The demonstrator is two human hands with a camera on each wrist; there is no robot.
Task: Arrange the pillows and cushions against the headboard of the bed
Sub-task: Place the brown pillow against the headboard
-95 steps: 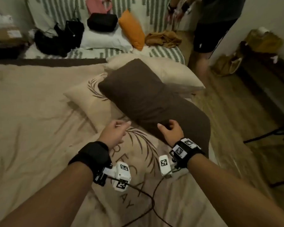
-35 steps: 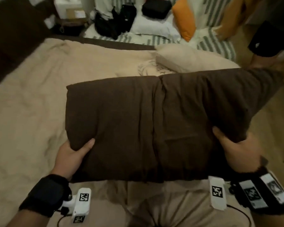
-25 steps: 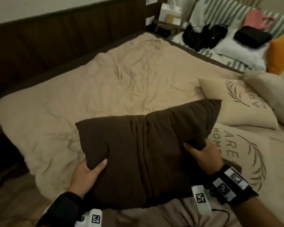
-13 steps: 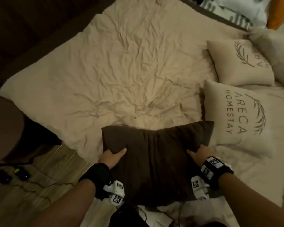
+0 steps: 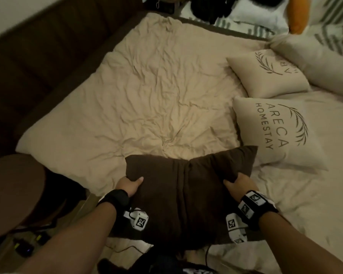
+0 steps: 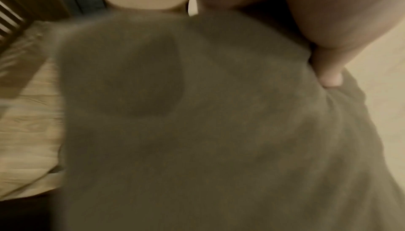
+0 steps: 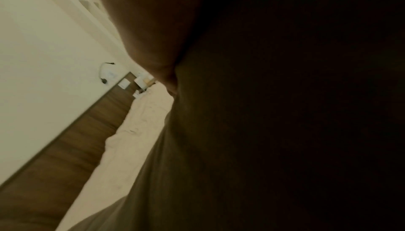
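Both hands hold a dark brown pillow (image 5: 182,190) upright at the near edge of the bed (image 5: 147,95). My left hand (image 5: 130,184) grips its left side, thumb on the front face; the same pillow (image 6: 197,130) fills the left wrist view under my thumb. My right hand (image 5: 236,184) grips the right side, and the pillow (image 7: 285,130) darkens most of the right wrist view. Two beige "ARECA HOMESTAY" cushions (image 5: 275,131) (image 5: 265,72) lie flat on the bed's right. A plain beige pillow (image 5: 315,60) lies beyond them. The dark wooden headboard (image 5: 38,56) runs along the left.
A round brown bedside table (image 5: 12,194) stands at the lower left, with cables and a power strip (image 5: 24,246) on the wooden floor. Beyond the bed is a striped sofa (image 5: 255,26) with black bags, a white pillow and an orange cushion (image 5: 297,14).
I lifted the brown pillow off the cushions with both hands and carried it to the near edge of the bed. In the last half second it has hardly moved.
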